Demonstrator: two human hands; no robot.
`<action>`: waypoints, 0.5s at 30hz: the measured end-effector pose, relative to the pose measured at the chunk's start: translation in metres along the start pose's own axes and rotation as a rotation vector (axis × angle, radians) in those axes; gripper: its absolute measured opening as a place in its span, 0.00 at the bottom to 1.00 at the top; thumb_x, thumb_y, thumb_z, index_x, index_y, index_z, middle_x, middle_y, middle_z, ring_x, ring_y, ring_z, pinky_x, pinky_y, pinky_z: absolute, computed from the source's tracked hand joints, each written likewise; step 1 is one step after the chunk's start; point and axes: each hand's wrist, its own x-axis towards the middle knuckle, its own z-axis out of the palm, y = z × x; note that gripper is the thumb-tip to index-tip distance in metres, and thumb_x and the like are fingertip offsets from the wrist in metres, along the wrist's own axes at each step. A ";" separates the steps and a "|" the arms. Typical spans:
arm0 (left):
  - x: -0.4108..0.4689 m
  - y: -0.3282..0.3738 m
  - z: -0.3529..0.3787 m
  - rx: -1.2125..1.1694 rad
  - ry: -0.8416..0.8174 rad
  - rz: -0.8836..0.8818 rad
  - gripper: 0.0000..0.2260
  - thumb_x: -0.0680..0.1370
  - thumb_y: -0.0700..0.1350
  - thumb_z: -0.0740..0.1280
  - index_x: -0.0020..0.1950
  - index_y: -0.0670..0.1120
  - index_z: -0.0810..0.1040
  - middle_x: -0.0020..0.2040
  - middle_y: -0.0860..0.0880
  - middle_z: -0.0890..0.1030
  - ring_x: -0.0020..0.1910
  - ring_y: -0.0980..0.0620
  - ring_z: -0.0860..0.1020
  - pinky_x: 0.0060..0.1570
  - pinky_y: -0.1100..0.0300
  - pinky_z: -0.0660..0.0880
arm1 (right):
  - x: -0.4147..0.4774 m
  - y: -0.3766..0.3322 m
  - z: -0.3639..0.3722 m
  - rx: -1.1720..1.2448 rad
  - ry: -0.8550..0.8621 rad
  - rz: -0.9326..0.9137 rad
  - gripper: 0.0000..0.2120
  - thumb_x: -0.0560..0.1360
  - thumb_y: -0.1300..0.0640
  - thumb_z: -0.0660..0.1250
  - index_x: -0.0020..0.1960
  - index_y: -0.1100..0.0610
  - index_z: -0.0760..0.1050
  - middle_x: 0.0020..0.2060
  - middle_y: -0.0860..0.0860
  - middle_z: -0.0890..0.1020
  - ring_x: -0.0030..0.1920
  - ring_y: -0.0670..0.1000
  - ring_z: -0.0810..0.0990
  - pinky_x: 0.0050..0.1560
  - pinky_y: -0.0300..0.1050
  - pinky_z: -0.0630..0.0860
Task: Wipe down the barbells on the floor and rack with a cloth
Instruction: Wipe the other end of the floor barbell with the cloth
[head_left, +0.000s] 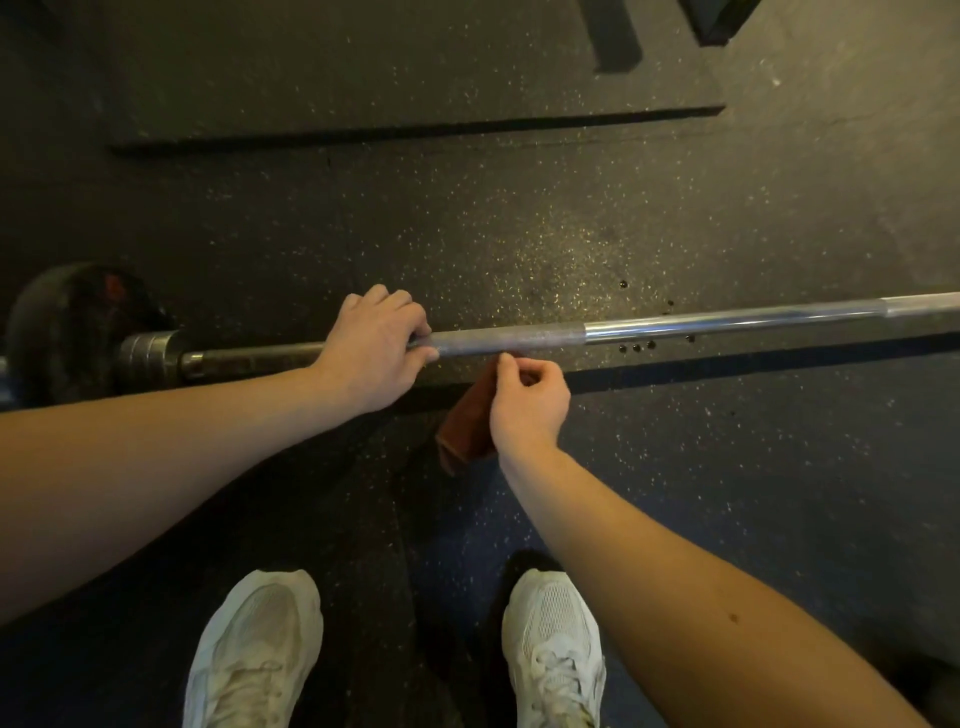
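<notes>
Barbell (675, 325) position: flat on the rubber floor (519, 234), running from a dark weight plate (67, 332) at the far left out past the right edge of the head view.

Left hand (371, 353): placed on top of the shaft. Its fingers (410, 322) are curled over and round the bar, closed on it where the dark section meets the grey knurled section. Probable purpose: to steady the bar against rolling while the wipe is made.

Right hand (527, 402): just right of the left-hand fingers, on the near side of the bar. Its fingers (506, 364) are drawn together in a pinch on the upper edge of a rust-brown cloth (465, 436). The cloth hangs from the pinch toward the person. The fingertips sit at the bar's near edge; actual contact cannot be confirmed. Holding the cloth by its edge probably leaves the loose part free to lay over the shaft.

White shoes (260, 649) stand well back from both sets of fingers.

Assessment: the cloth is being brought to the knurled section. The polished length to the right of the fingers shows no cloth on it.
</notes>
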 end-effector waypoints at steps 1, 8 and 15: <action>0.000 0.000 -0.001 0.001 -0.003 0.004 0.11 0.80 0.56 0.69 0.60 0.54 0.79 0.52 0.57 0.73 0.54 0.56 0.69 0.59 0.53 0.70 | 0.002 -0.001 -0.005 -0.010 0.004 -0.031 0.04 0.81 0.52 0.69 0.53 0.51 0.77 0.48 0.48 0.80 0.50 0.46 0.81 0.53 0.45 0.80; -0.004 -0.007 -0.011 0.001 -0.050 0.036 0.15 0.80 0.56 0.68 0.65 0.56 0.78 0.55 0.59 0.74 0.59 0.55 0.71 0.66 0.51 0.66 | 0.053 -0.038 -0.052 -0.316 0.121 -0.381 0.14 0.82 0.53 0.66 0.67 0.52 0.76 0.63 0.48 0.73 0.65 0.47 0.72 0.70 0.45 0.68; -0.027 -0.034 -0.020 -0.011 -0.038 -0.084 0.15 0.79 0.55 0.71 0.64 0.55 0.78 0.57 0.58 0.75 0.61 0.55 0.72 0.67 0.50 0.66 | 0.015 -0.011 -0.006 -0.515 -0.108 -0.598 0.18 0.83 0.58 0.64 0.72 0.54 0.74 0.64 0.46 0.70 0.66 0.45 0.67 0.67 0.39 0.64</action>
